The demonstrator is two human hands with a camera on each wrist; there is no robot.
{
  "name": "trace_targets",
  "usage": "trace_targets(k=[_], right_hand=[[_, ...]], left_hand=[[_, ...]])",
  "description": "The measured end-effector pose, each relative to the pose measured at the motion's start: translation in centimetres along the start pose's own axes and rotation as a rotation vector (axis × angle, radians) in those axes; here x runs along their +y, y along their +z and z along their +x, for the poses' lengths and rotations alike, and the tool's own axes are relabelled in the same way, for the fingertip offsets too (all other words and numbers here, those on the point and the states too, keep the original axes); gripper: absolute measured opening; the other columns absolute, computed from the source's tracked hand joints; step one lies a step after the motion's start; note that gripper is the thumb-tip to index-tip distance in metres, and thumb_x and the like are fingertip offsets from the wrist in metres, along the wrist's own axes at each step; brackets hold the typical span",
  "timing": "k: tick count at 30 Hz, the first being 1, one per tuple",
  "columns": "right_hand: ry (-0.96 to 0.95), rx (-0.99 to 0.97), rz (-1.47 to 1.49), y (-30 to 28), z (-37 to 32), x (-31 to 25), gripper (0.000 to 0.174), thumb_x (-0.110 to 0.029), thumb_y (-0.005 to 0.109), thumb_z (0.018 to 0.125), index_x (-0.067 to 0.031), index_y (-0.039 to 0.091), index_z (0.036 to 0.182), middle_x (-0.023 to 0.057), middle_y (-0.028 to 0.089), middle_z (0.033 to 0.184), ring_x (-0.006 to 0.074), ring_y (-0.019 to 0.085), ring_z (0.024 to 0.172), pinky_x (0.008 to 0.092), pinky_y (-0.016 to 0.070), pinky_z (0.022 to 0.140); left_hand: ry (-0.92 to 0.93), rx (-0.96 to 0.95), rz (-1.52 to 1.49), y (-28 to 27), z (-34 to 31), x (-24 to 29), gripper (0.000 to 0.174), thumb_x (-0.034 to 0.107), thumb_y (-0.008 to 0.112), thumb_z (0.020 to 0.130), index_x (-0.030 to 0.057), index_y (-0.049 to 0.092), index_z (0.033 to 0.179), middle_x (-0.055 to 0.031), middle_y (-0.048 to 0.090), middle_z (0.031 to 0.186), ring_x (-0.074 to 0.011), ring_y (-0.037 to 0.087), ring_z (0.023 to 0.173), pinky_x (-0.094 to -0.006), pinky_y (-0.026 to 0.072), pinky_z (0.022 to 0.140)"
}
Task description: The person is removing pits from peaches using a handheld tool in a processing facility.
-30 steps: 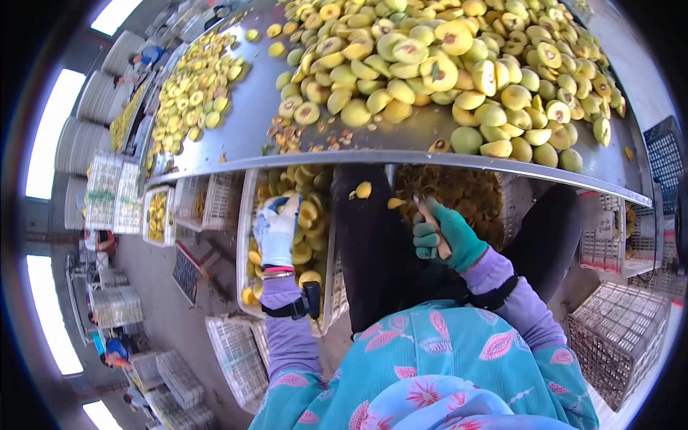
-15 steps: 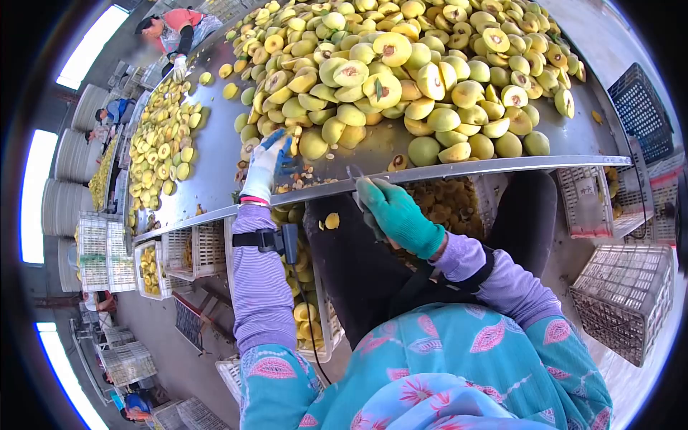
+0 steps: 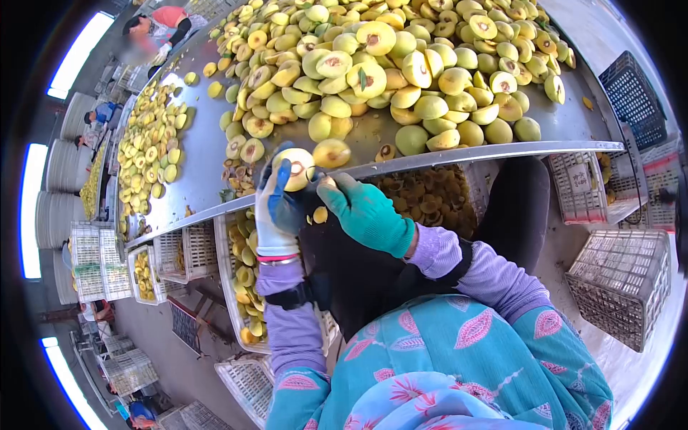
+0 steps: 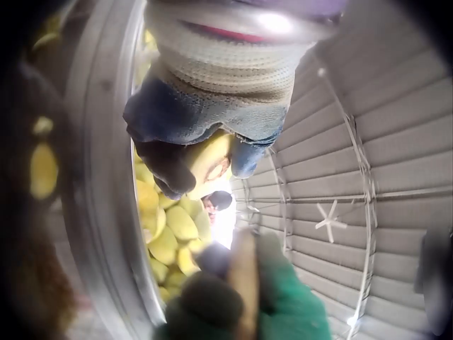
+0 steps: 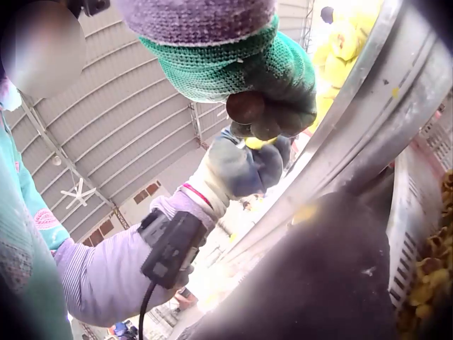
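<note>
In the head view my left hand point(image 3: 278, 204), in a white and blue glove, grips a pale fruit half point(image 3: 294, 169) at the table's front edge. Its cut face, with a brown centre, shows in the left wrist view point(image 4: 211, 161). My green-gloved right hand point(image 3: 371, 217) is just right of the fruit, its fingers curled round a wooden-handled tool point(image 4: 244, 287). The handle's round end point(image 5: 245, 108) shows below the palm in the right wrist view. A blurred yellow fruit piece point(image 3: 331, 153) is beside the held half. The tool's tip is unclear.
Halved fruit point(image 3: 430, 107) is heaped across the metal table point(image 3: 208, 150). Below the edge are a crate of yellow halves point(image 3: 245, 287) and one of brownish pieces point(image 3: 430, 201). Crates stand at both sides; another person point(image 3: 168, 29) is at the far left.
My left hand went from the crate below up to the table, then back toward me with a fruit half. My right hand moved left and up to meet it, still holding the tool.
</note>
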State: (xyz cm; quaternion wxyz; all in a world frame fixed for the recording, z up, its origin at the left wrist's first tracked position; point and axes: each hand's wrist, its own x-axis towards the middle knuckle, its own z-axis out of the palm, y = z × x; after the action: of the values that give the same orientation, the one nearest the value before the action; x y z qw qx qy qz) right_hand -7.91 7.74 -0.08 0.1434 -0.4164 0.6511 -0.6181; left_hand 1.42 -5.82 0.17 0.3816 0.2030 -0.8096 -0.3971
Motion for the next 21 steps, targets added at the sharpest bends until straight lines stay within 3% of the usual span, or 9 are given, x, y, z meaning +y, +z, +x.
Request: trace_targets(k=[1, 4, 6, 9, 11, 13, 16, 19, 21], right_hand=[[-0.025, 0.009, -0.057, 0.4, 0.0, 0.6, 0.03, -0.033, 0.051, 0.094, -0.0035, 0.052, 0.087, 0.0194, 0.055, 0.059, 0.0386, 0.058, 0.057, 0.0471, 0.043, 0.049], [0.007, -0.03, -0.141, -0.5, -1.1, 1.4, 0.031, -0.032, 0.051, 0.095, -0.0026, 0.052, 0.087, 0.0196, 0.055, 0.058, 0.0391, 0.057, 0.056, 0.0474, 0.0423, 0.048], [0.014, -0.021, -0.145, -1.1, -1.5, 1.6, 0.031, -0.032, 0.05, 0.095, -0.0017, 0.052, 0.087, 0.0198, 0.055, 0.059, 0.0393, 0.057, 0.056, 0.0474, 0.0419, 0.048], [-0.013, -0.001, -0.103, -1.3, -2.1, 1.9, 0.031, -0.03, 0.05, 0.095, -0.0004, 0.053, 0.088, 0.0206, 0.055, 0.061, 0.0397, 0.056, 0.056, 0.0474, 0.0418, 0.049], [-0.044, 0.017, -0.039, -0.8, -2.4, 2.2, 0.03, -0.029, 0.049, 0.096, 0.0003, 0.053, 0.09, 0.0215, 0.055, 0.063, 0.0402, 0.056, 0.058, 0.0474, 0.042, 0.05], [-0.071, 0.043, 0.036, -0.2, -2.6, 2.7, 0.029, -0.027, 0.049, 0.096, 0.0009, 0.054, 0.091, 0.0227, 0.055, 0.065, 0.0409, 0.056, 0.06, 0.0473, 0.0423, 0.051], [0.011, 0.087, 0.108, 0.8, -3.5, 2.6, 0.029, -0.027, 0.047, 0.097, 0.0008, 0.054, 0.093, 0.0239, 0.056, 0.07, 0.0411, 0.057, 0.067, 0.0472, 0.0428, 0.055], [-0.172, 0.204, -0.03, 1.7, -4.0, 3.0, 0.025, -0.023, 0.046, 0.097, 0.0005, 0.054, 0.098, 0.0226, 0.058, 0.078, 0.0406, 0.057, 0.071, 0.0469, 0.0434, 0.059], [0.004, 0.089, 0.144, 1.3, -4.3, 3.3, 0.021, -0.019, 0.046, 0.096, -0.0002, 0.054, 0.102, 0.0204, 0.057, 0.083, 0.0401, 0.057, 0.071, 0.0463, 0.0444, 0.061]], left_hand=[[-0.083, -0.026, -0.084, 0.6, -0.5, -0.1, 0.037, 0.009, 0.062, 0.085, -0.0014, 0.053, 0.12, -0.0129, 0.062, 0.108, -0.0232, 0.061, 0.096, -0.0317, 0.0509, 0.084], [0.168, -0.039, 0.356, 2.2, -1.6, 1.0, 0.041, 0.0, 0.061, 0.079, 0.0, 0.053, 0.119, -0.0142, 0.061, 0.107, -0.028, 0.061, 0.096, -0.0345, 0.0494, 0.085], [0.158, -0.019, 0.443, 3.0, -1.7, 2.1, 0.031, 0.007, 0.057, 0.087, -0.001, 0.055, 0.116, -0.013, 0.062, 0.106, -0.024, 0.061, 0.096, -0.0331, 0.0496, 0.084], [-0.225, 0.056, -0.061, 4.5, -1.3, 4.4, 0.027, 0.016, 0.052, 0.093, -0.0019, 0.058, 0.112, -0.0118, 0.063, 0.106, -0.0198, 0.062, 0.092, -0.031, 0.0496, 0.082], [-0.128, 0.11, -0.041, 4.7, -1.8, 4.4, 0.027, 0.019, 0.052, 0.094, -0.0018, 0.06, 0.11, -0.0104, 0.064, 0.103, -0.0177, 0.062, 0.089, -0.0295, 0.0495, 0.081], [-0.171, 0.171, -0.153, 5.0, -2.2, 4.4, 0.028, 0.021, 0.052, 0.095, -0.0016, 0.061, 0.108, -0.0091, 0.065, 0.1, -0.0158, 0.062, 0.087, -0.0283, 0.0494, 0.079], [-0.377, 0.272, -0.415, 6.0, -2.5, 4.5, 0.027, 0.023, 0.054, 0.094, -0.0009, 0.061, 0.105, -0.0075, 0.065, 0.095, -0.0137, 0.061, 0.083, -0.027, 0.0491, 0.076], [-0.366, 0.331, -0.481, 6.9, -2.7, 3.8, 0.025, 0.024, 0.056, 0.093, 0.0001, 0.06, 0.1, -0.0063, 0.065, 0.093, -0.012, 0.059, 0.08, -0.0262, 0.0485, 0.074], [-0.393, 0.278, -0.508, 6.8, -2.9, 3.9, 0.025, 0.024, 0.056, 0.093, 0.0002, 0.061, 0.101, -0.0057, 0.065, 0.092, -0.0117, 0.059, 0.08, -0.0256, 0.0481, 0.075]])
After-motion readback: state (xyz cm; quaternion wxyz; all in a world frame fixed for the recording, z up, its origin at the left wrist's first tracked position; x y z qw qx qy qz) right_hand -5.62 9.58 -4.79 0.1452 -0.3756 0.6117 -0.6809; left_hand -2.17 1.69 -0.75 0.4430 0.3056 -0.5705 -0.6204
